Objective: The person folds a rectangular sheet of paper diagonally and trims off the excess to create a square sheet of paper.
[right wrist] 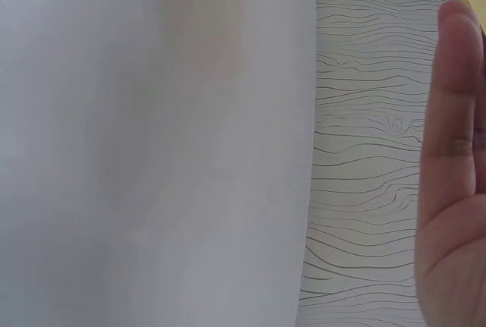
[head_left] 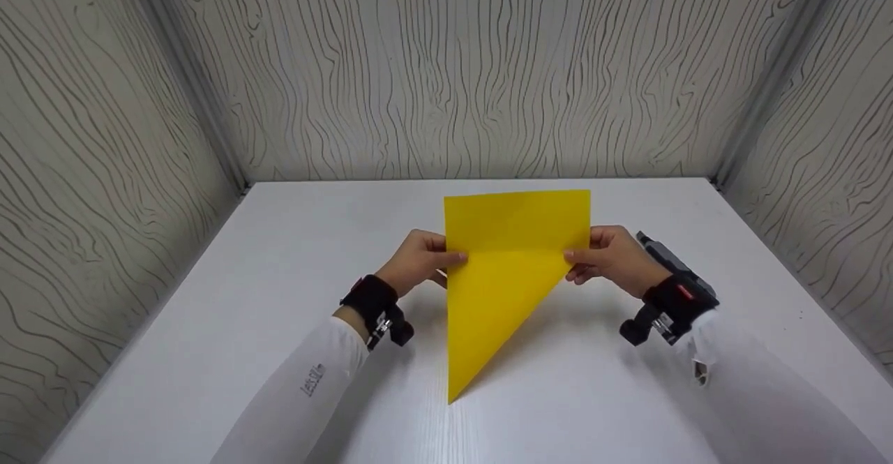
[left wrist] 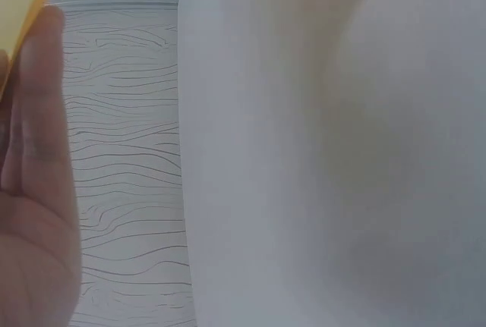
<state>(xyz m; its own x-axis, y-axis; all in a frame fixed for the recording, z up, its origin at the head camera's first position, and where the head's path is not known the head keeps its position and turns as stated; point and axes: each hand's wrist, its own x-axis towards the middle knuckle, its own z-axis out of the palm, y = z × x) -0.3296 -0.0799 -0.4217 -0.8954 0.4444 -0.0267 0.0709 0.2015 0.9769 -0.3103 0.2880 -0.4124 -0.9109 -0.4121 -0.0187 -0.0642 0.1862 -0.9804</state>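
Observation:
A sheet of yellow paper [head_left: 513, 262] is held up above the white table in the head view. Its upper part is a rectangular band, and below that it narrows to a point at the lower left. My left hand [head_left: 420, 258] pinches the left edge, thumb in front and fingers behind. On the right edge, at the top of the slanted side, my right hand [head_left: 614, 258] pinches it the same way. Each wrist view shows only a corner of the paper, beside the left fingers [left wrist: 42, 92] and the right fingers [right wrist: 454, 92].
The white table [head_left: 293, 241] spreads under both arms. Wood-patterned panels [head_left: 446, 66] rise behind it and along both sides. Black wrist straps with cameras [head_left: 373, 303] are worn on both wrists, over white sleeves [head_left: 300, 380].

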